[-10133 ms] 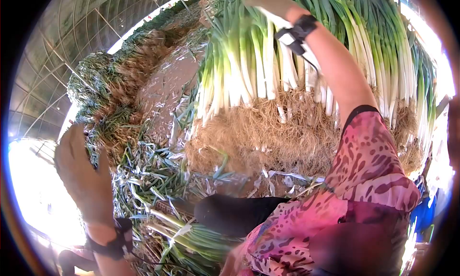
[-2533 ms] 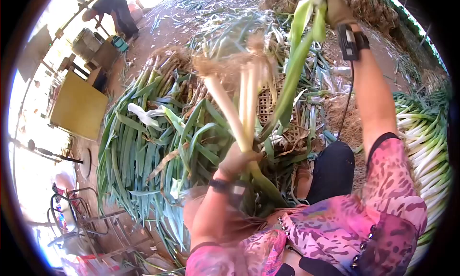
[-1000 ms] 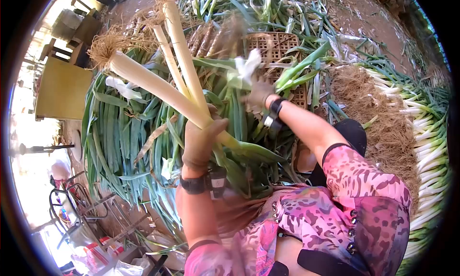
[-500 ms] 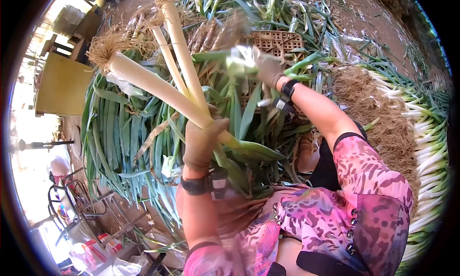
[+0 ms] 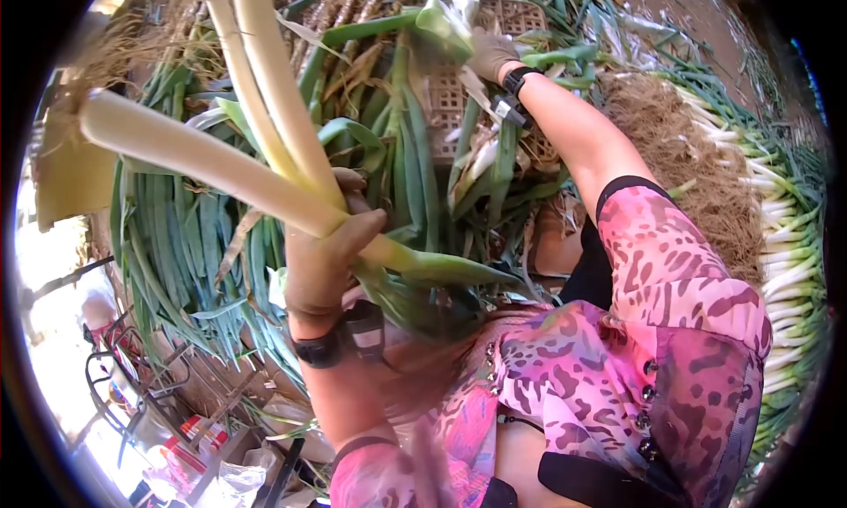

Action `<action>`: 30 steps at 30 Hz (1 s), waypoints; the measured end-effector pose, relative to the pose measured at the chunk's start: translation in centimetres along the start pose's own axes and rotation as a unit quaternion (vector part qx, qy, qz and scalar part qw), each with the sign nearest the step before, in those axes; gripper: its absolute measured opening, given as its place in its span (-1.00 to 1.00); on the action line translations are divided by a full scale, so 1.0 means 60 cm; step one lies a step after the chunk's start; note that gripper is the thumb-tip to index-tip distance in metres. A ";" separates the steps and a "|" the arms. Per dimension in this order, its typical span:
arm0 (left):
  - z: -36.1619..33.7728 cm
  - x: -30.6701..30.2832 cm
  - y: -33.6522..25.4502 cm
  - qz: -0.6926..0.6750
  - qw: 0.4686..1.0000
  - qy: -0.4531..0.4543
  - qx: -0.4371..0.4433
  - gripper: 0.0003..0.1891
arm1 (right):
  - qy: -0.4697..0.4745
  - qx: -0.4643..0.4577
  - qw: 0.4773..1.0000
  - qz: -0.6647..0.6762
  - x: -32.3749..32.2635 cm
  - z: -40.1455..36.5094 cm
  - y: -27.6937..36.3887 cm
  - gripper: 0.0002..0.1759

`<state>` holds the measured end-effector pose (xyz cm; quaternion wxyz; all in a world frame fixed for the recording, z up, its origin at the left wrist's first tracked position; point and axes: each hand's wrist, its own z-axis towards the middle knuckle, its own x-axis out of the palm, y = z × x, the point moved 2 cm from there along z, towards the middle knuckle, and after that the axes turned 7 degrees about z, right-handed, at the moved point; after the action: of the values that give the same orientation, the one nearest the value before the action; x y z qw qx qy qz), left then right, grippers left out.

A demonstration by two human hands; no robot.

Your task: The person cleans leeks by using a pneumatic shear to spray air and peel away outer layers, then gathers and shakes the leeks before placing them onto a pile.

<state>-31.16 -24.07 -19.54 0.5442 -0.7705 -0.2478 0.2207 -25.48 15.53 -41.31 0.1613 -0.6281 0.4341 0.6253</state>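
My left hand (image 5: 322, 261), gloved, is closed around several leeks (image 5: 212, 160) at their lower green part. Their thick white stems fan out to the upper left, with roots at the ends, and the green leaves trail right over my lap. Farther up, my right hand (image 5: 492, 54), also gloved, is closed on a torn green and white leaf (image 5: 445, 27). That leaf stretches left above a pile of leaves.
Rows of leeks with green tops (image 5: 203, 243) lie at the left. A woven basket (image 5: 445, 111) stands among leaves in the middle. Leeks with brown roots (image 5: 688, 173) line the right side. Metal frames (image 5: 159, 367) and plastic bags (image 5: 243, 477) are at the lower left.
My left hand and its leeks appear farther left and nearer the camera. My right hand shows higher up, with the leaf now in clearer view. The whole view has also shifted.
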 end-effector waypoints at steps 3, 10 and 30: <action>-0.014 -0.007 0.000 -0.016 0.997 0.073 0.025 -0.52 | 0.085 -0.022 0.991 0.105 0.000 -0.076 0.014 -0.60; -0.026 -0.006 0.007 -0.078 0.987 0.132 0.053 -0.47 | 0.284 -0.389 0.868 -0.119 -0.065 -0.232 0.072 -0.54; -0.031 0.014 0.014 -0.111 0.986 0.120 0.029 -0.40 | 0.326 -0.273 0.893 -0.147 0.234 -0.410 0.013 0.33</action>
<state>-29.27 -25.15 -19.80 0.6129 -0.7434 -0.2580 0.0721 -12.40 -8.06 -49.95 -0.0770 -0.8727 0.1776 0.4483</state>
